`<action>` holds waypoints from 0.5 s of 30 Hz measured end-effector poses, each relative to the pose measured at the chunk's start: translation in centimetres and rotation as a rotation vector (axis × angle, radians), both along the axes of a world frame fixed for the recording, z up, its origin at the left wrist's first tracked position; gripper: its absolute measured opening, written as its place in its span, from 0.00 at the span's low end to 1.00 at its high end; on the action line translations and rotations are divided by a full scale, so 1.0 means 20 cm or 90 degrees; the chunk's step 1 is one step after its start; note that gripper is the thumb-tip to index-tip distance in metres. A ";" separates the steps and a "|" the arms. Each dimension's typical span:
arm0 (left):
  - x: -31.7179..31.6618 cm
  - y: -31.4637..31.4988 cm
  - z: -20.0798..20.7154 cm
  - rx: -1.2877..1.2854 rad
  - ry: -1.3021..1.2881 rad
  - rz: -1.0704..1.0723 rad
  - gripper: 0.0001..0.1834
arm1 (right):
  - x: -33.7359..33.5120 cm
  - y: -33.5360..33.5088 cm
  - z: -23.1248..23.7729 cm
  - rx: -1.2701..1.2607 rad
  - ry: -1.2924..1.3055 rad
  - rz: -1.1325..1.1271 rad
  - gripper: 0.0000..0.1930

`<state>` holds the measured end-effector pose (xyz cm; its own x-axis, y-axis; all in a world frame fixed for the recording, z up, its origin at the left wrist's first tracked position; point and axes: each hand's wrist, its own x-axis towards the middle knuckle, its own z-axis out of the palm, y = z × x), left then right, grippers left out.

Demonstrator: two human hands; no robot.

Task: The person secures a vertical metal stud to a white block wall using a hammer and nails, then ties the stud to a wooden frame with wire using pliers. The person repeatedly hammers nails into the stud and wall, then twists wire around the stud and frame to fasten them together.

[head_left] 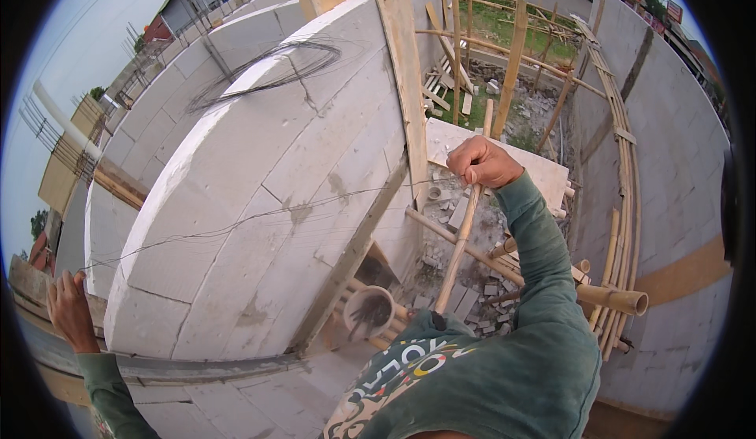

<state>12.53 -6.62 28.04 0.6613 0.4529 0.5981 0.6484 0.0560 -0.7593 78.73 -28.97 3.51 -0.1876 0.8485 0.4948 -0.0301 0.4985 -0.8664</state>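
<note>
A thin dark wire (260, 218) stretches between my two hands, slightly slack, across the face of a pale block wall (228, 281). My left hand (72, 311) is closed on one end at the far left, beside the wall's lower end. On the right, my right hand (487, 162) pinches the other end, above a bamboo pole (463, 242). Over the wall's white top edge hangs a loose coil of similar wire (315, 55), which neither hand touches.
A bucket (368, 313) stands on bamboo poles below. Rubble (480, 297) covers the ground under a pale board (535, 167). Long bamboo poles (624, 242) lean along the right wall (677, 171). Steel rebar (51, 140) sticks up at the left.
</note>
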 end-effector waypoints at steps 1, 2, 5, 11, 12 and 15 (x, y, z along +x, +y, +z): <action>0.04 -0.03 -0.08 -0.078 0.045 0.036 0.11 | 0.06 0.00 0.01 0.103 0.083 -0.131 0.13; 0.08 -0.07 -0.14 -0.138 0.098 -0.086 0.11 | 0.13 0.00 0.02 0.076 0.169 -0.254 0.13; 0.24 -0.24 -0.26 -0.270 0.274 -0.323 0.09 | 0.32 0.06 -0.03 0.023 0.133 -0.587 0.12; 0.32 -0.40 -0.16 0.022 0.225 -0.428 0.06 | 0.30 0.25 -0.36 -0.120 -0.448 -0.741 0.12; 0.26 -0.38 -0.10 0.085 0.177 -0.409 0.08 | 0.22 0.28 -0.44 -0.170 -0.555 -0.625 0.16; 0.00 -0.27 0.07 0.136 -0.010 -0.341 0.10 | -0.09 0.30 -0.64 -0.122 -0.608 -0.231 0.16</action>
